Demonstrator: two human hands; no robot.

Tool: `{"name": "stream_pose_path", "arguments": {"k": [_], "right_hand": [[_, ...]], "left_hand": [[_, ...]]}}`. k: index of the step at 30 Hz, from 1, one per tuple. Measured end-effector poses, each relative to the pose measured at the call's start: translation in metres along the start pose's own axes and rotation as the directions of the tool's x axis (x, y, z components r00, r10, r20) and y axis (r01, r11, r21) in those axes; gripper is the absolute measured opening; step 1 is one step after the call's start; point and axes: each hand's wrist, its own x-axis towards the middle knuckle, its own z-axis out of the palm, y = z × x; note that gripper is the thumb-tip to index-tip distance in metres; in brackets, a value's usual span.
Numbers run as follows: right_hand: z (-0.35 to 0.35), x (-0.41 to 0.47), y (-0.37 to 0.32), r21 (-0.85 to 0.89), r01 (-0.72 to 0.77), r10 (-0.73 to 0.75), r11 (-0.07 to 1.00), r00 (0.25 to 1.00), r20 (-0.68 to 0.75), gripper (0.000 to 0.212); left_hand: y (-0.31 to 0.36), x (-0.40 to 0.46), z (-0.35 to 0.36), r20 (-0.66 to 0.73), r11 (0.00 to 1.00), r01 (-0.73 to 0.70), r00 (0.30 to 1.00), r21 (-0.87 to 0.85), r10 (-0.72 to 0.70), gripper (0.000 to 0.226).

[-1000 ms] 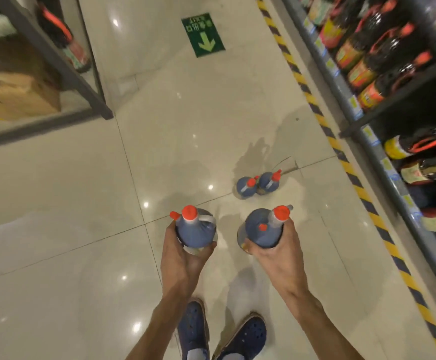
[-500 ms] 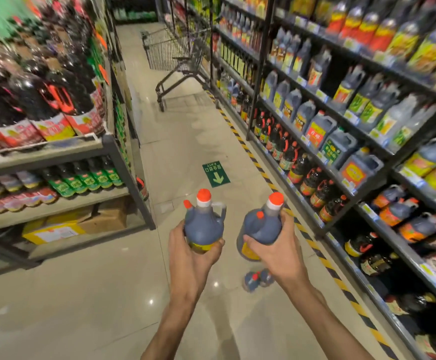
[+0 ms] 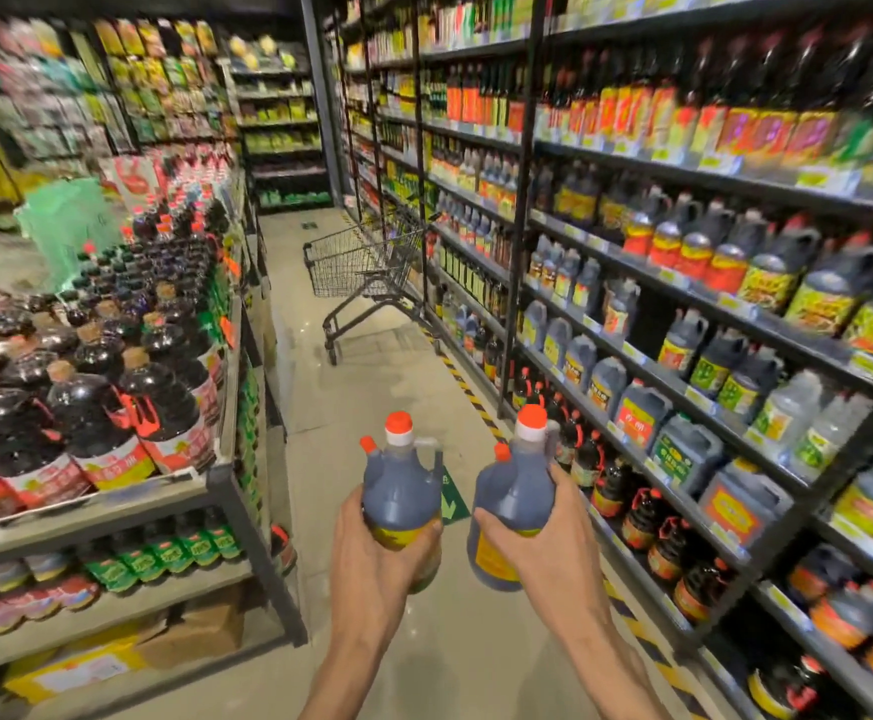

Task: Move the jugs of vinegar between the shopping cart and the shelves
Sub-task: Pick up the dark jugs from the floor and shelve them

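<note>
I hold two dark vinegar jugs with orange caps, upright in front of me over the aisle floor. My left hand (image 3: pixel 372 558) grips the left jug (image 3: pixel 401 485) around its lower body. My right hand (image 3: pixel 543 558) grips the right jug (image 3: pixel 515 504), which tilts slightly left. A wire shopping cart (image 3: pixel 367 272) stands farther up the aisle, close to the right-hand shelves (image 3: pixel 684 304); it looks empty from here. Those shelves carry rows of similar dark jugs and bottles.
A lower display rack (image 3: pixel 216 491) on the left holds dark bottles, with cardboard boxes under it. A yellow-black striped line (image 3: pixel 468 392) runs along the floor by the right shelves. A green arrow sign (image 3: pixel 452 504) lies on the floor behind the jugs.
The view has tilted up from the floor to the aisle. Both hands raised the jugs with it. The two jugs standing on the floor have dropped out of sight.
</note>
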Motion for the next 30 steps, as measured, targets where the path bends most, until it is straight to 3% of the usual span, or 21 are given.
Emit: {"name": "stream_pose_path", "arguments": {"k": [6,9,13,17,27,30], "right_hand": [[0.026,0.127,-0.023,-0.037,0.055,-0.055,0.998,0.998,0.003,0.08],[0.046,0.188,-0.025,-0.06,0.063,-0.062,0.996,0.998,0.011,0.093],[0.074,0.262,-0.026,-0.06,0.045,-0.044,0.997,0.999,0.013,0.091],[0.112,0.337,-0.017,-0.098,0.02,-0.022,0.995,0.999,-0.025,0.1],[0.19,0.539,-0.01,-0.114,-0.082,0.062,0.99,0.984,-0.166,0.108],[0.202,0.596,-0.012,-0.117,-0.123,0.095,0.986,0.971,-0.219,0.096]], "left_hand": [[0.003,0.12,0.04,0.025,0.998,-0.067,0.997,0.002,0.067,0.056],[-0.003,0.178,0.056,0.016,0.998,-0.06,0.998,-0.01,0.06,0.063],[-0.008,0.257,0.077,-0.01,0.997,-0.068,0.998,-0.044,0.068,0.06],[-0.035,0.345,0.1,-0.015,0.998,-0.038,0.999,-0.05,0.038,0.082],[-0.063,0.589,0.179,0.179,0.992,-0.092,0.978,-0.084,0.106,0.089],[-0.057,0.654,0.213,0.248,0.991,-0.1,0.961,-0.094,0.121,0.096]]}}
